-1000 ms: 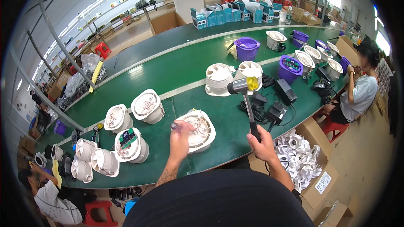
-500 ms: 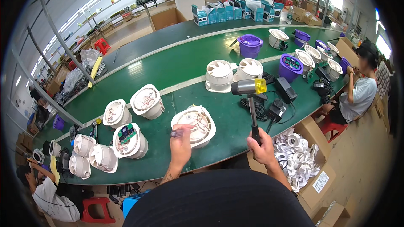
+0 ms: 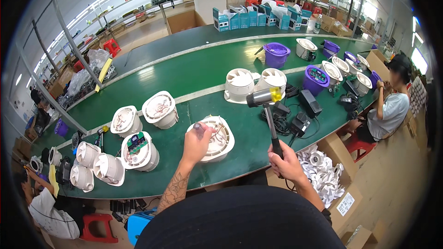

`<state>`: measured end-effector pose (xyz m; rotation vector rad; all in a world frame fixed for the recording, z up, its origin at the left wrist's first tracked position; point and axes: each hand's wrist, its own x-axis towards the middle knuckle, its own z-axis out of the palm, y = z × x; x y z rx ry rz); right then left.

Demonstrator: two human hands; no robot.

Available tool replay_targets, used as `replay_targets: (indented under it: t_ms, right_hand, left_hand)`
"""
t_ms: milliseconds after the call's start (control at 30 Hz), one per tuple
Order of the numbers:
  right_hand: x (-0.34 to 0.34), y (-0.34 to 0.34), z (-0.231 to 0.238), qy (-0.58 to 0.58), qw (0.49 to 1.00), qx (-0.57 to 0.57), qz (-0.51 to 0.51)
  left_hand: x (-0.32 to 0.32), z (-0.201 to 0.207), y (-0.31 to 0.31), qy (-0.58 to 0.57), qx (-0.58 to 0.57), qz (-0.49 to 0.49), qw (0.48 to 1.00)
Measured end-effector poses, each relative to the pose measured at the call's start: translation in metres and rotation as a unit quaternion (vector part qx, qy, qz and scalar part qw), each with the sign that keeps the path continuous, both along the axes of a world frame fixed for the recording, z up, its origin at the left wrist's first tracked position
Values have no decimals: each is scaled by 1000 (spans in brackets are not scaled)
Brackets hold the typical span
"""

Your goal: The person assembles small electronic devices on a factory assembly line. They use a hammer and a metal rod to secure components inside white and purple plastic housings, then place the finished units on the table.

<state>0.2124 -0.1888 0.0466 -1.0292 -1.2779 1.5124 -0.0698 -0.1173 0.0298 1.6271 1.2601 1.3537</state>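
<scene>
My left hand (image 3: 197, 144) is closed round a short rod-like tool with a rounded, purplish-grey end (image 3: 198, 127); its lower part is hidden by the fingers. That hand is at the left side of a round white fan housing (image 3: 223, 142) with thin wires inside, which stands on the green bench. In my right hand (image 3: 287, 162) is a mallet (image 3: 264, 97) with a black grip, metal head and yellow face. The mallet's head is raised to the right of the housing, above the bench. Two white fan units (image 3: 239, 84) stand behind it.
More white housings (image 3: 140, 151) are grouped on the left, one bearing a green circuit board. Black power adapters (image 3: 310, 103) with cables lie to the right. An open carton of white plastic parts (image 3: 318, 175) stands below the bench edge. Co-workers sit at both sides; purple tubs (image 3: 277, 55) stand farther back.
My left hand has turned, so the tool's rounded end now points upward instead of to the left. The mallet has tilted left and its head is slightly lower.
</scene>
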Motion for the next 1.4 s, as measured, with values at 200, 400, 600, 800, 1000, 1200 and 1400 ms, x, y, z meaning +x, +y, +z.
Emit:
replay_targets:
  t_ms: [200,400,600,800,1000,1200,1400]
  right_hand:
    - [0,12,46,-282,942,175,59]
    - [-25,13,120,-426,860,260,108]
    - [-46,13,141,-481,836,254,72]
    - [-63,11,185,-453,841,293,30]
    - [-69,4,186,-514,815,255,82]
    - [-53,4,162,-536,802,235,119]
    - [-55,-3,158,-558,802,159,141]
  left_hand:
    - [5,-7,25,9,-60,13,998]
    - [8,-6,35,-4,-49,4,999]
    - [7,-32,40,17,-38,-55,998]
    - [-4,-32,42,3,-19,-41,999]
    - [3,-18,31,80,1,-38,996]
    - [7,-30,50,72,-1,-70,995]
    - [-2,-35,31,37,-68,-96,992]
